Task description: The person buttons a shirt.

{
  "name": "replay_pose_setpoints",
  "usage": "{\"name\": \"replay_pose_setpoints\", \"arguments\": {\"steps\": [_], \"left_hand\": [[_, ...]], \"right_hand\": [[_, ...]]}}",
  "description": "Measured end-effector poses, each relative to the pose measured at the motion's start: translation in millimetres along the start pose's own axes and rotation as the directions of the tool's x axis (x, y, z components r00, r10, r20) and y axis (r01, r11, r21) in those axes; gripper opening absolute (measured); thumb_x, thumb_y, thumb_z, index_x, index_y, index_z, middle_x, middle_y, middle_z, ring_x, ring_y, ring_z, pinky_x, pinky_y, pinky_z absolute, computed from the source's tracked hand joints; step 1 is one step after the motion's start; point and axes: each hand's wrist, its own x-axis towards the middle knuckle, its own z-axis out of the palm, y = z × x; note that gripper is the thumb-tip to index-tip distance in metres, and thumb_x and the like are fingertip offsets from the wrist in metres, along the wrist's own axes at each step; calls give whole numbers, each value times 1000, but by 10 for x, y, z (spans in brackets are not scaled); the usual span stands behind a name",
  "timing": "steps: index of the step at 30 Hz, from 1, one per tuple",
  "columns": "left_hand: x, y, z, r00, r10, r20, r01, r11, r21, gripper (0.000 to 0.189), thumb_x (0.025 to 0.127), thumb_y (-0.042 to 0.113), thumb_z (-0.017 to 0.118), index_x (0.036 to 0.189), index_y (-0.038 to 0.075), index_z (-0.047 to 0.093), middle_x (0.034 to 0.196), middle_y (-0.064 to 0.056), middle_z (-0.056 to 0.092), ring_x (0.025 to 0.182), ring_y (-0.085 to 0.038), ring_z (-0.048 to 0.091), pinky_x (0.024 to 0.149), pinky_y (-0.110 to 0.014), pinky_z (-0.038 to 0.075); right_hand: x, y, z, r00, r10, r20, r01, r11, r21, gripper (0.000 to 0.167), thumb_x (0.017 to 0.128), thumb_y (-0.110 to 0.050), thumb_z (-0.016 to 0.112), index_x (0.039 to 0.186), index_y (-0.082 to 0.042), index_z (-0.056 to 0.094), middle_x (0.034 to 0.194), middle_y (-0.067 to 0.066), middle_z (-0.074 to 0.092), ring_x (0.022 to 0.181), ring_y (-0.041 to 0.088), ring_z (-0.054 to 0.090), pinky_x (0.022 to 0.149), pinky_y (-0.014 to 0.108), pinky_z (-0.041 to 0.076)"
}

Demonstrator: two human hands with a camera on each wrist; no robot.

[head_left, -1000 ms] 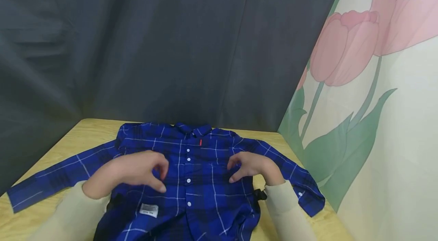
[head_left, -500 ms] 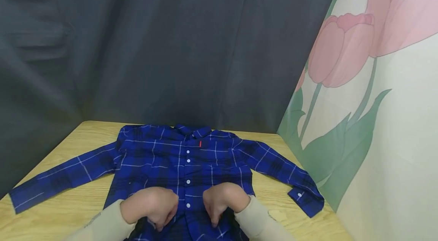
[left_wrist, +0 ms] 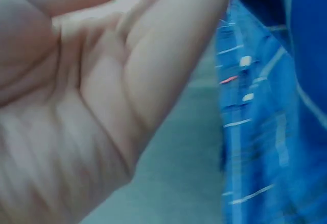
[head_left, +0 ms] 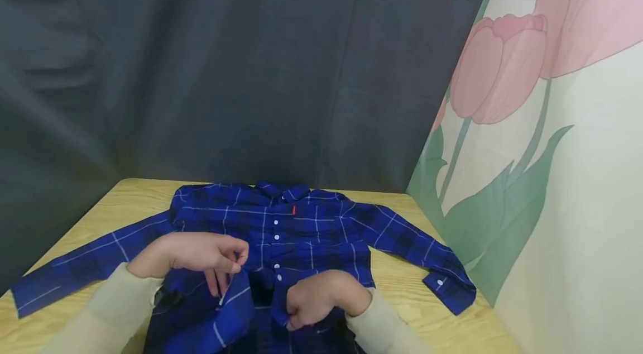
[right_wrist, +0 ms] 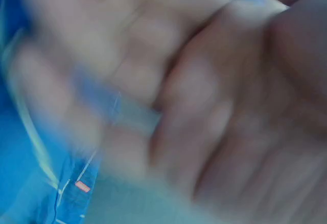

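A blue plaid button-up shirt lies face up, collar away from me, its sleeves spread to both sides. My left hand pinches a raised flap of the shirt's lower front between thumb and fingertips. To its right, my right hand grips the front near the button placket, fingers curled. Between the hands the lower front is lifted, with a dark gap in it. In the left wrist view, cloth hangs beside my left hand. My right hand is blurred in its wrist view, blue cloth beside the curled fingers.
The shirt rests on a light wood table. A dark grey curtain hangs right behind the far edge. At the right stands a wall with painted tulips.
Both hands first move down toward the shirt's lower front and inward. Then my left hand rises and moves left with a flap of cloth, while the right hand stays low, holding the front.
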Motion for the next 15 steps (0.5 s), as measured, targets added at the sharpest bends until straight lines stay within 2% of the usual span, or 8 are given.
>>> {"name": "replay_pose_setpoints", "arguments": {"steps": [2, 4, 6, 7, 8, 10, 13, 15], "left_hand": [[84, -60, 18, 992, -37, 120, 36, 999, 12, 17, 108, 19, 59, 105, 3, 61, 101, -10, 78, 98, -23, 81, 85, -36, 68], [173, -88, 62, 974, -73, 214, 58, 996, 73, 22, 105, 20, 62, 107, -1, 67, 111, -12, 82, 100, -17, 81, 87, -30, 66], [238, -72, 121, 969, -93, 228, 54, 984, 172, 21, 102, 19, 68, 105, -1, 73, 105, -7, 84, 92, -9, 78, 80, -23, 64], [255, -54, 155, 974, -105, 200, 59, 972, 227, 18, 100, 19, 72, 100, 1, 75, 98, -5, 84, 85, -7, 76, 75, -20, 61], [261, -27, 197, 981, -117, 153, 70, 957, 282, 17, 97, 20, 76, 94, 4, 76, 88, -3, 82, 77, -5, 73, 69, -18, 58], [248, 47, 308, 987, -156, 32, 133, 920, 369, 22, 93, 27, 83, 80, 10, 76, 71, 3, 75, 64, -4, 65, 58, -18, 51], [210, 180, 509, 972, -193, -133, 233, 851, 471, 37, 87, 42, 88, 67, 15, 72, 57, 7, 62, 53, -8, 55, 53, -22, 40], [194, 273, 637, 954, -195, -226, 286, 813, 507, 43, 84, 50, 89, 69, 13, 73, 61, 5, 60, 57, -12, 55, 58, -28, 45]], "right_hand": [[-65, 98, -53, 995, -102, 5, 100, 978, 183, 40, 114, -23, 54, 82, -2, 66, 68, -7, 49, 61, 2, 49, 63, 12, 44], [-107, 177, -87, 986, -162, 36, 143, 938, 315, 46, 116, -26, 47, 93, 5, 73, 77, -6, 63, 71, -2, 58, 76, 11, 52], [-121, 232, -87, 990, -133, 45, 109, 930, 351, 49, 115, -30, 48, 101, 5, 79, 90, -5, 75, 82, -3, 65, 85, 14, 56], [-117, 251, -81, 994, -97, 42, 77, 935, 347, 49, 115, -33, 49, 102, 3, 81, 95, -4, 79, 85, -2, 68, 88, 16, 58], [-110, 263, -75, 998, -51, 35, 37, 948, 317, 49, 113, -36, 52, 101, -1, 84, 97, -4, 82, 85, -2, 69, 85, 16, 57], [-84, 268, -56, 1000, 26, 13, -29, 963, 267, 45, 109, -39, 60, 94, -4, 84, 88, -2, 81, 77, 1, 67, 78, 16, 55], [-23, 218, -22, 997, 78, 10, -78, 966, 247, 44, 106, -41, 65, 86, -6, 82, 76, -4, 74, 69, 6, 62, 69, 17, 50], [21, 136, 2, 995, 99, 33, -104, 965, 242, 48, 107, -43, 63, 84, -5, 82, 71, -4, 72, 67, 8, 63, 66, 17, 49]]}}
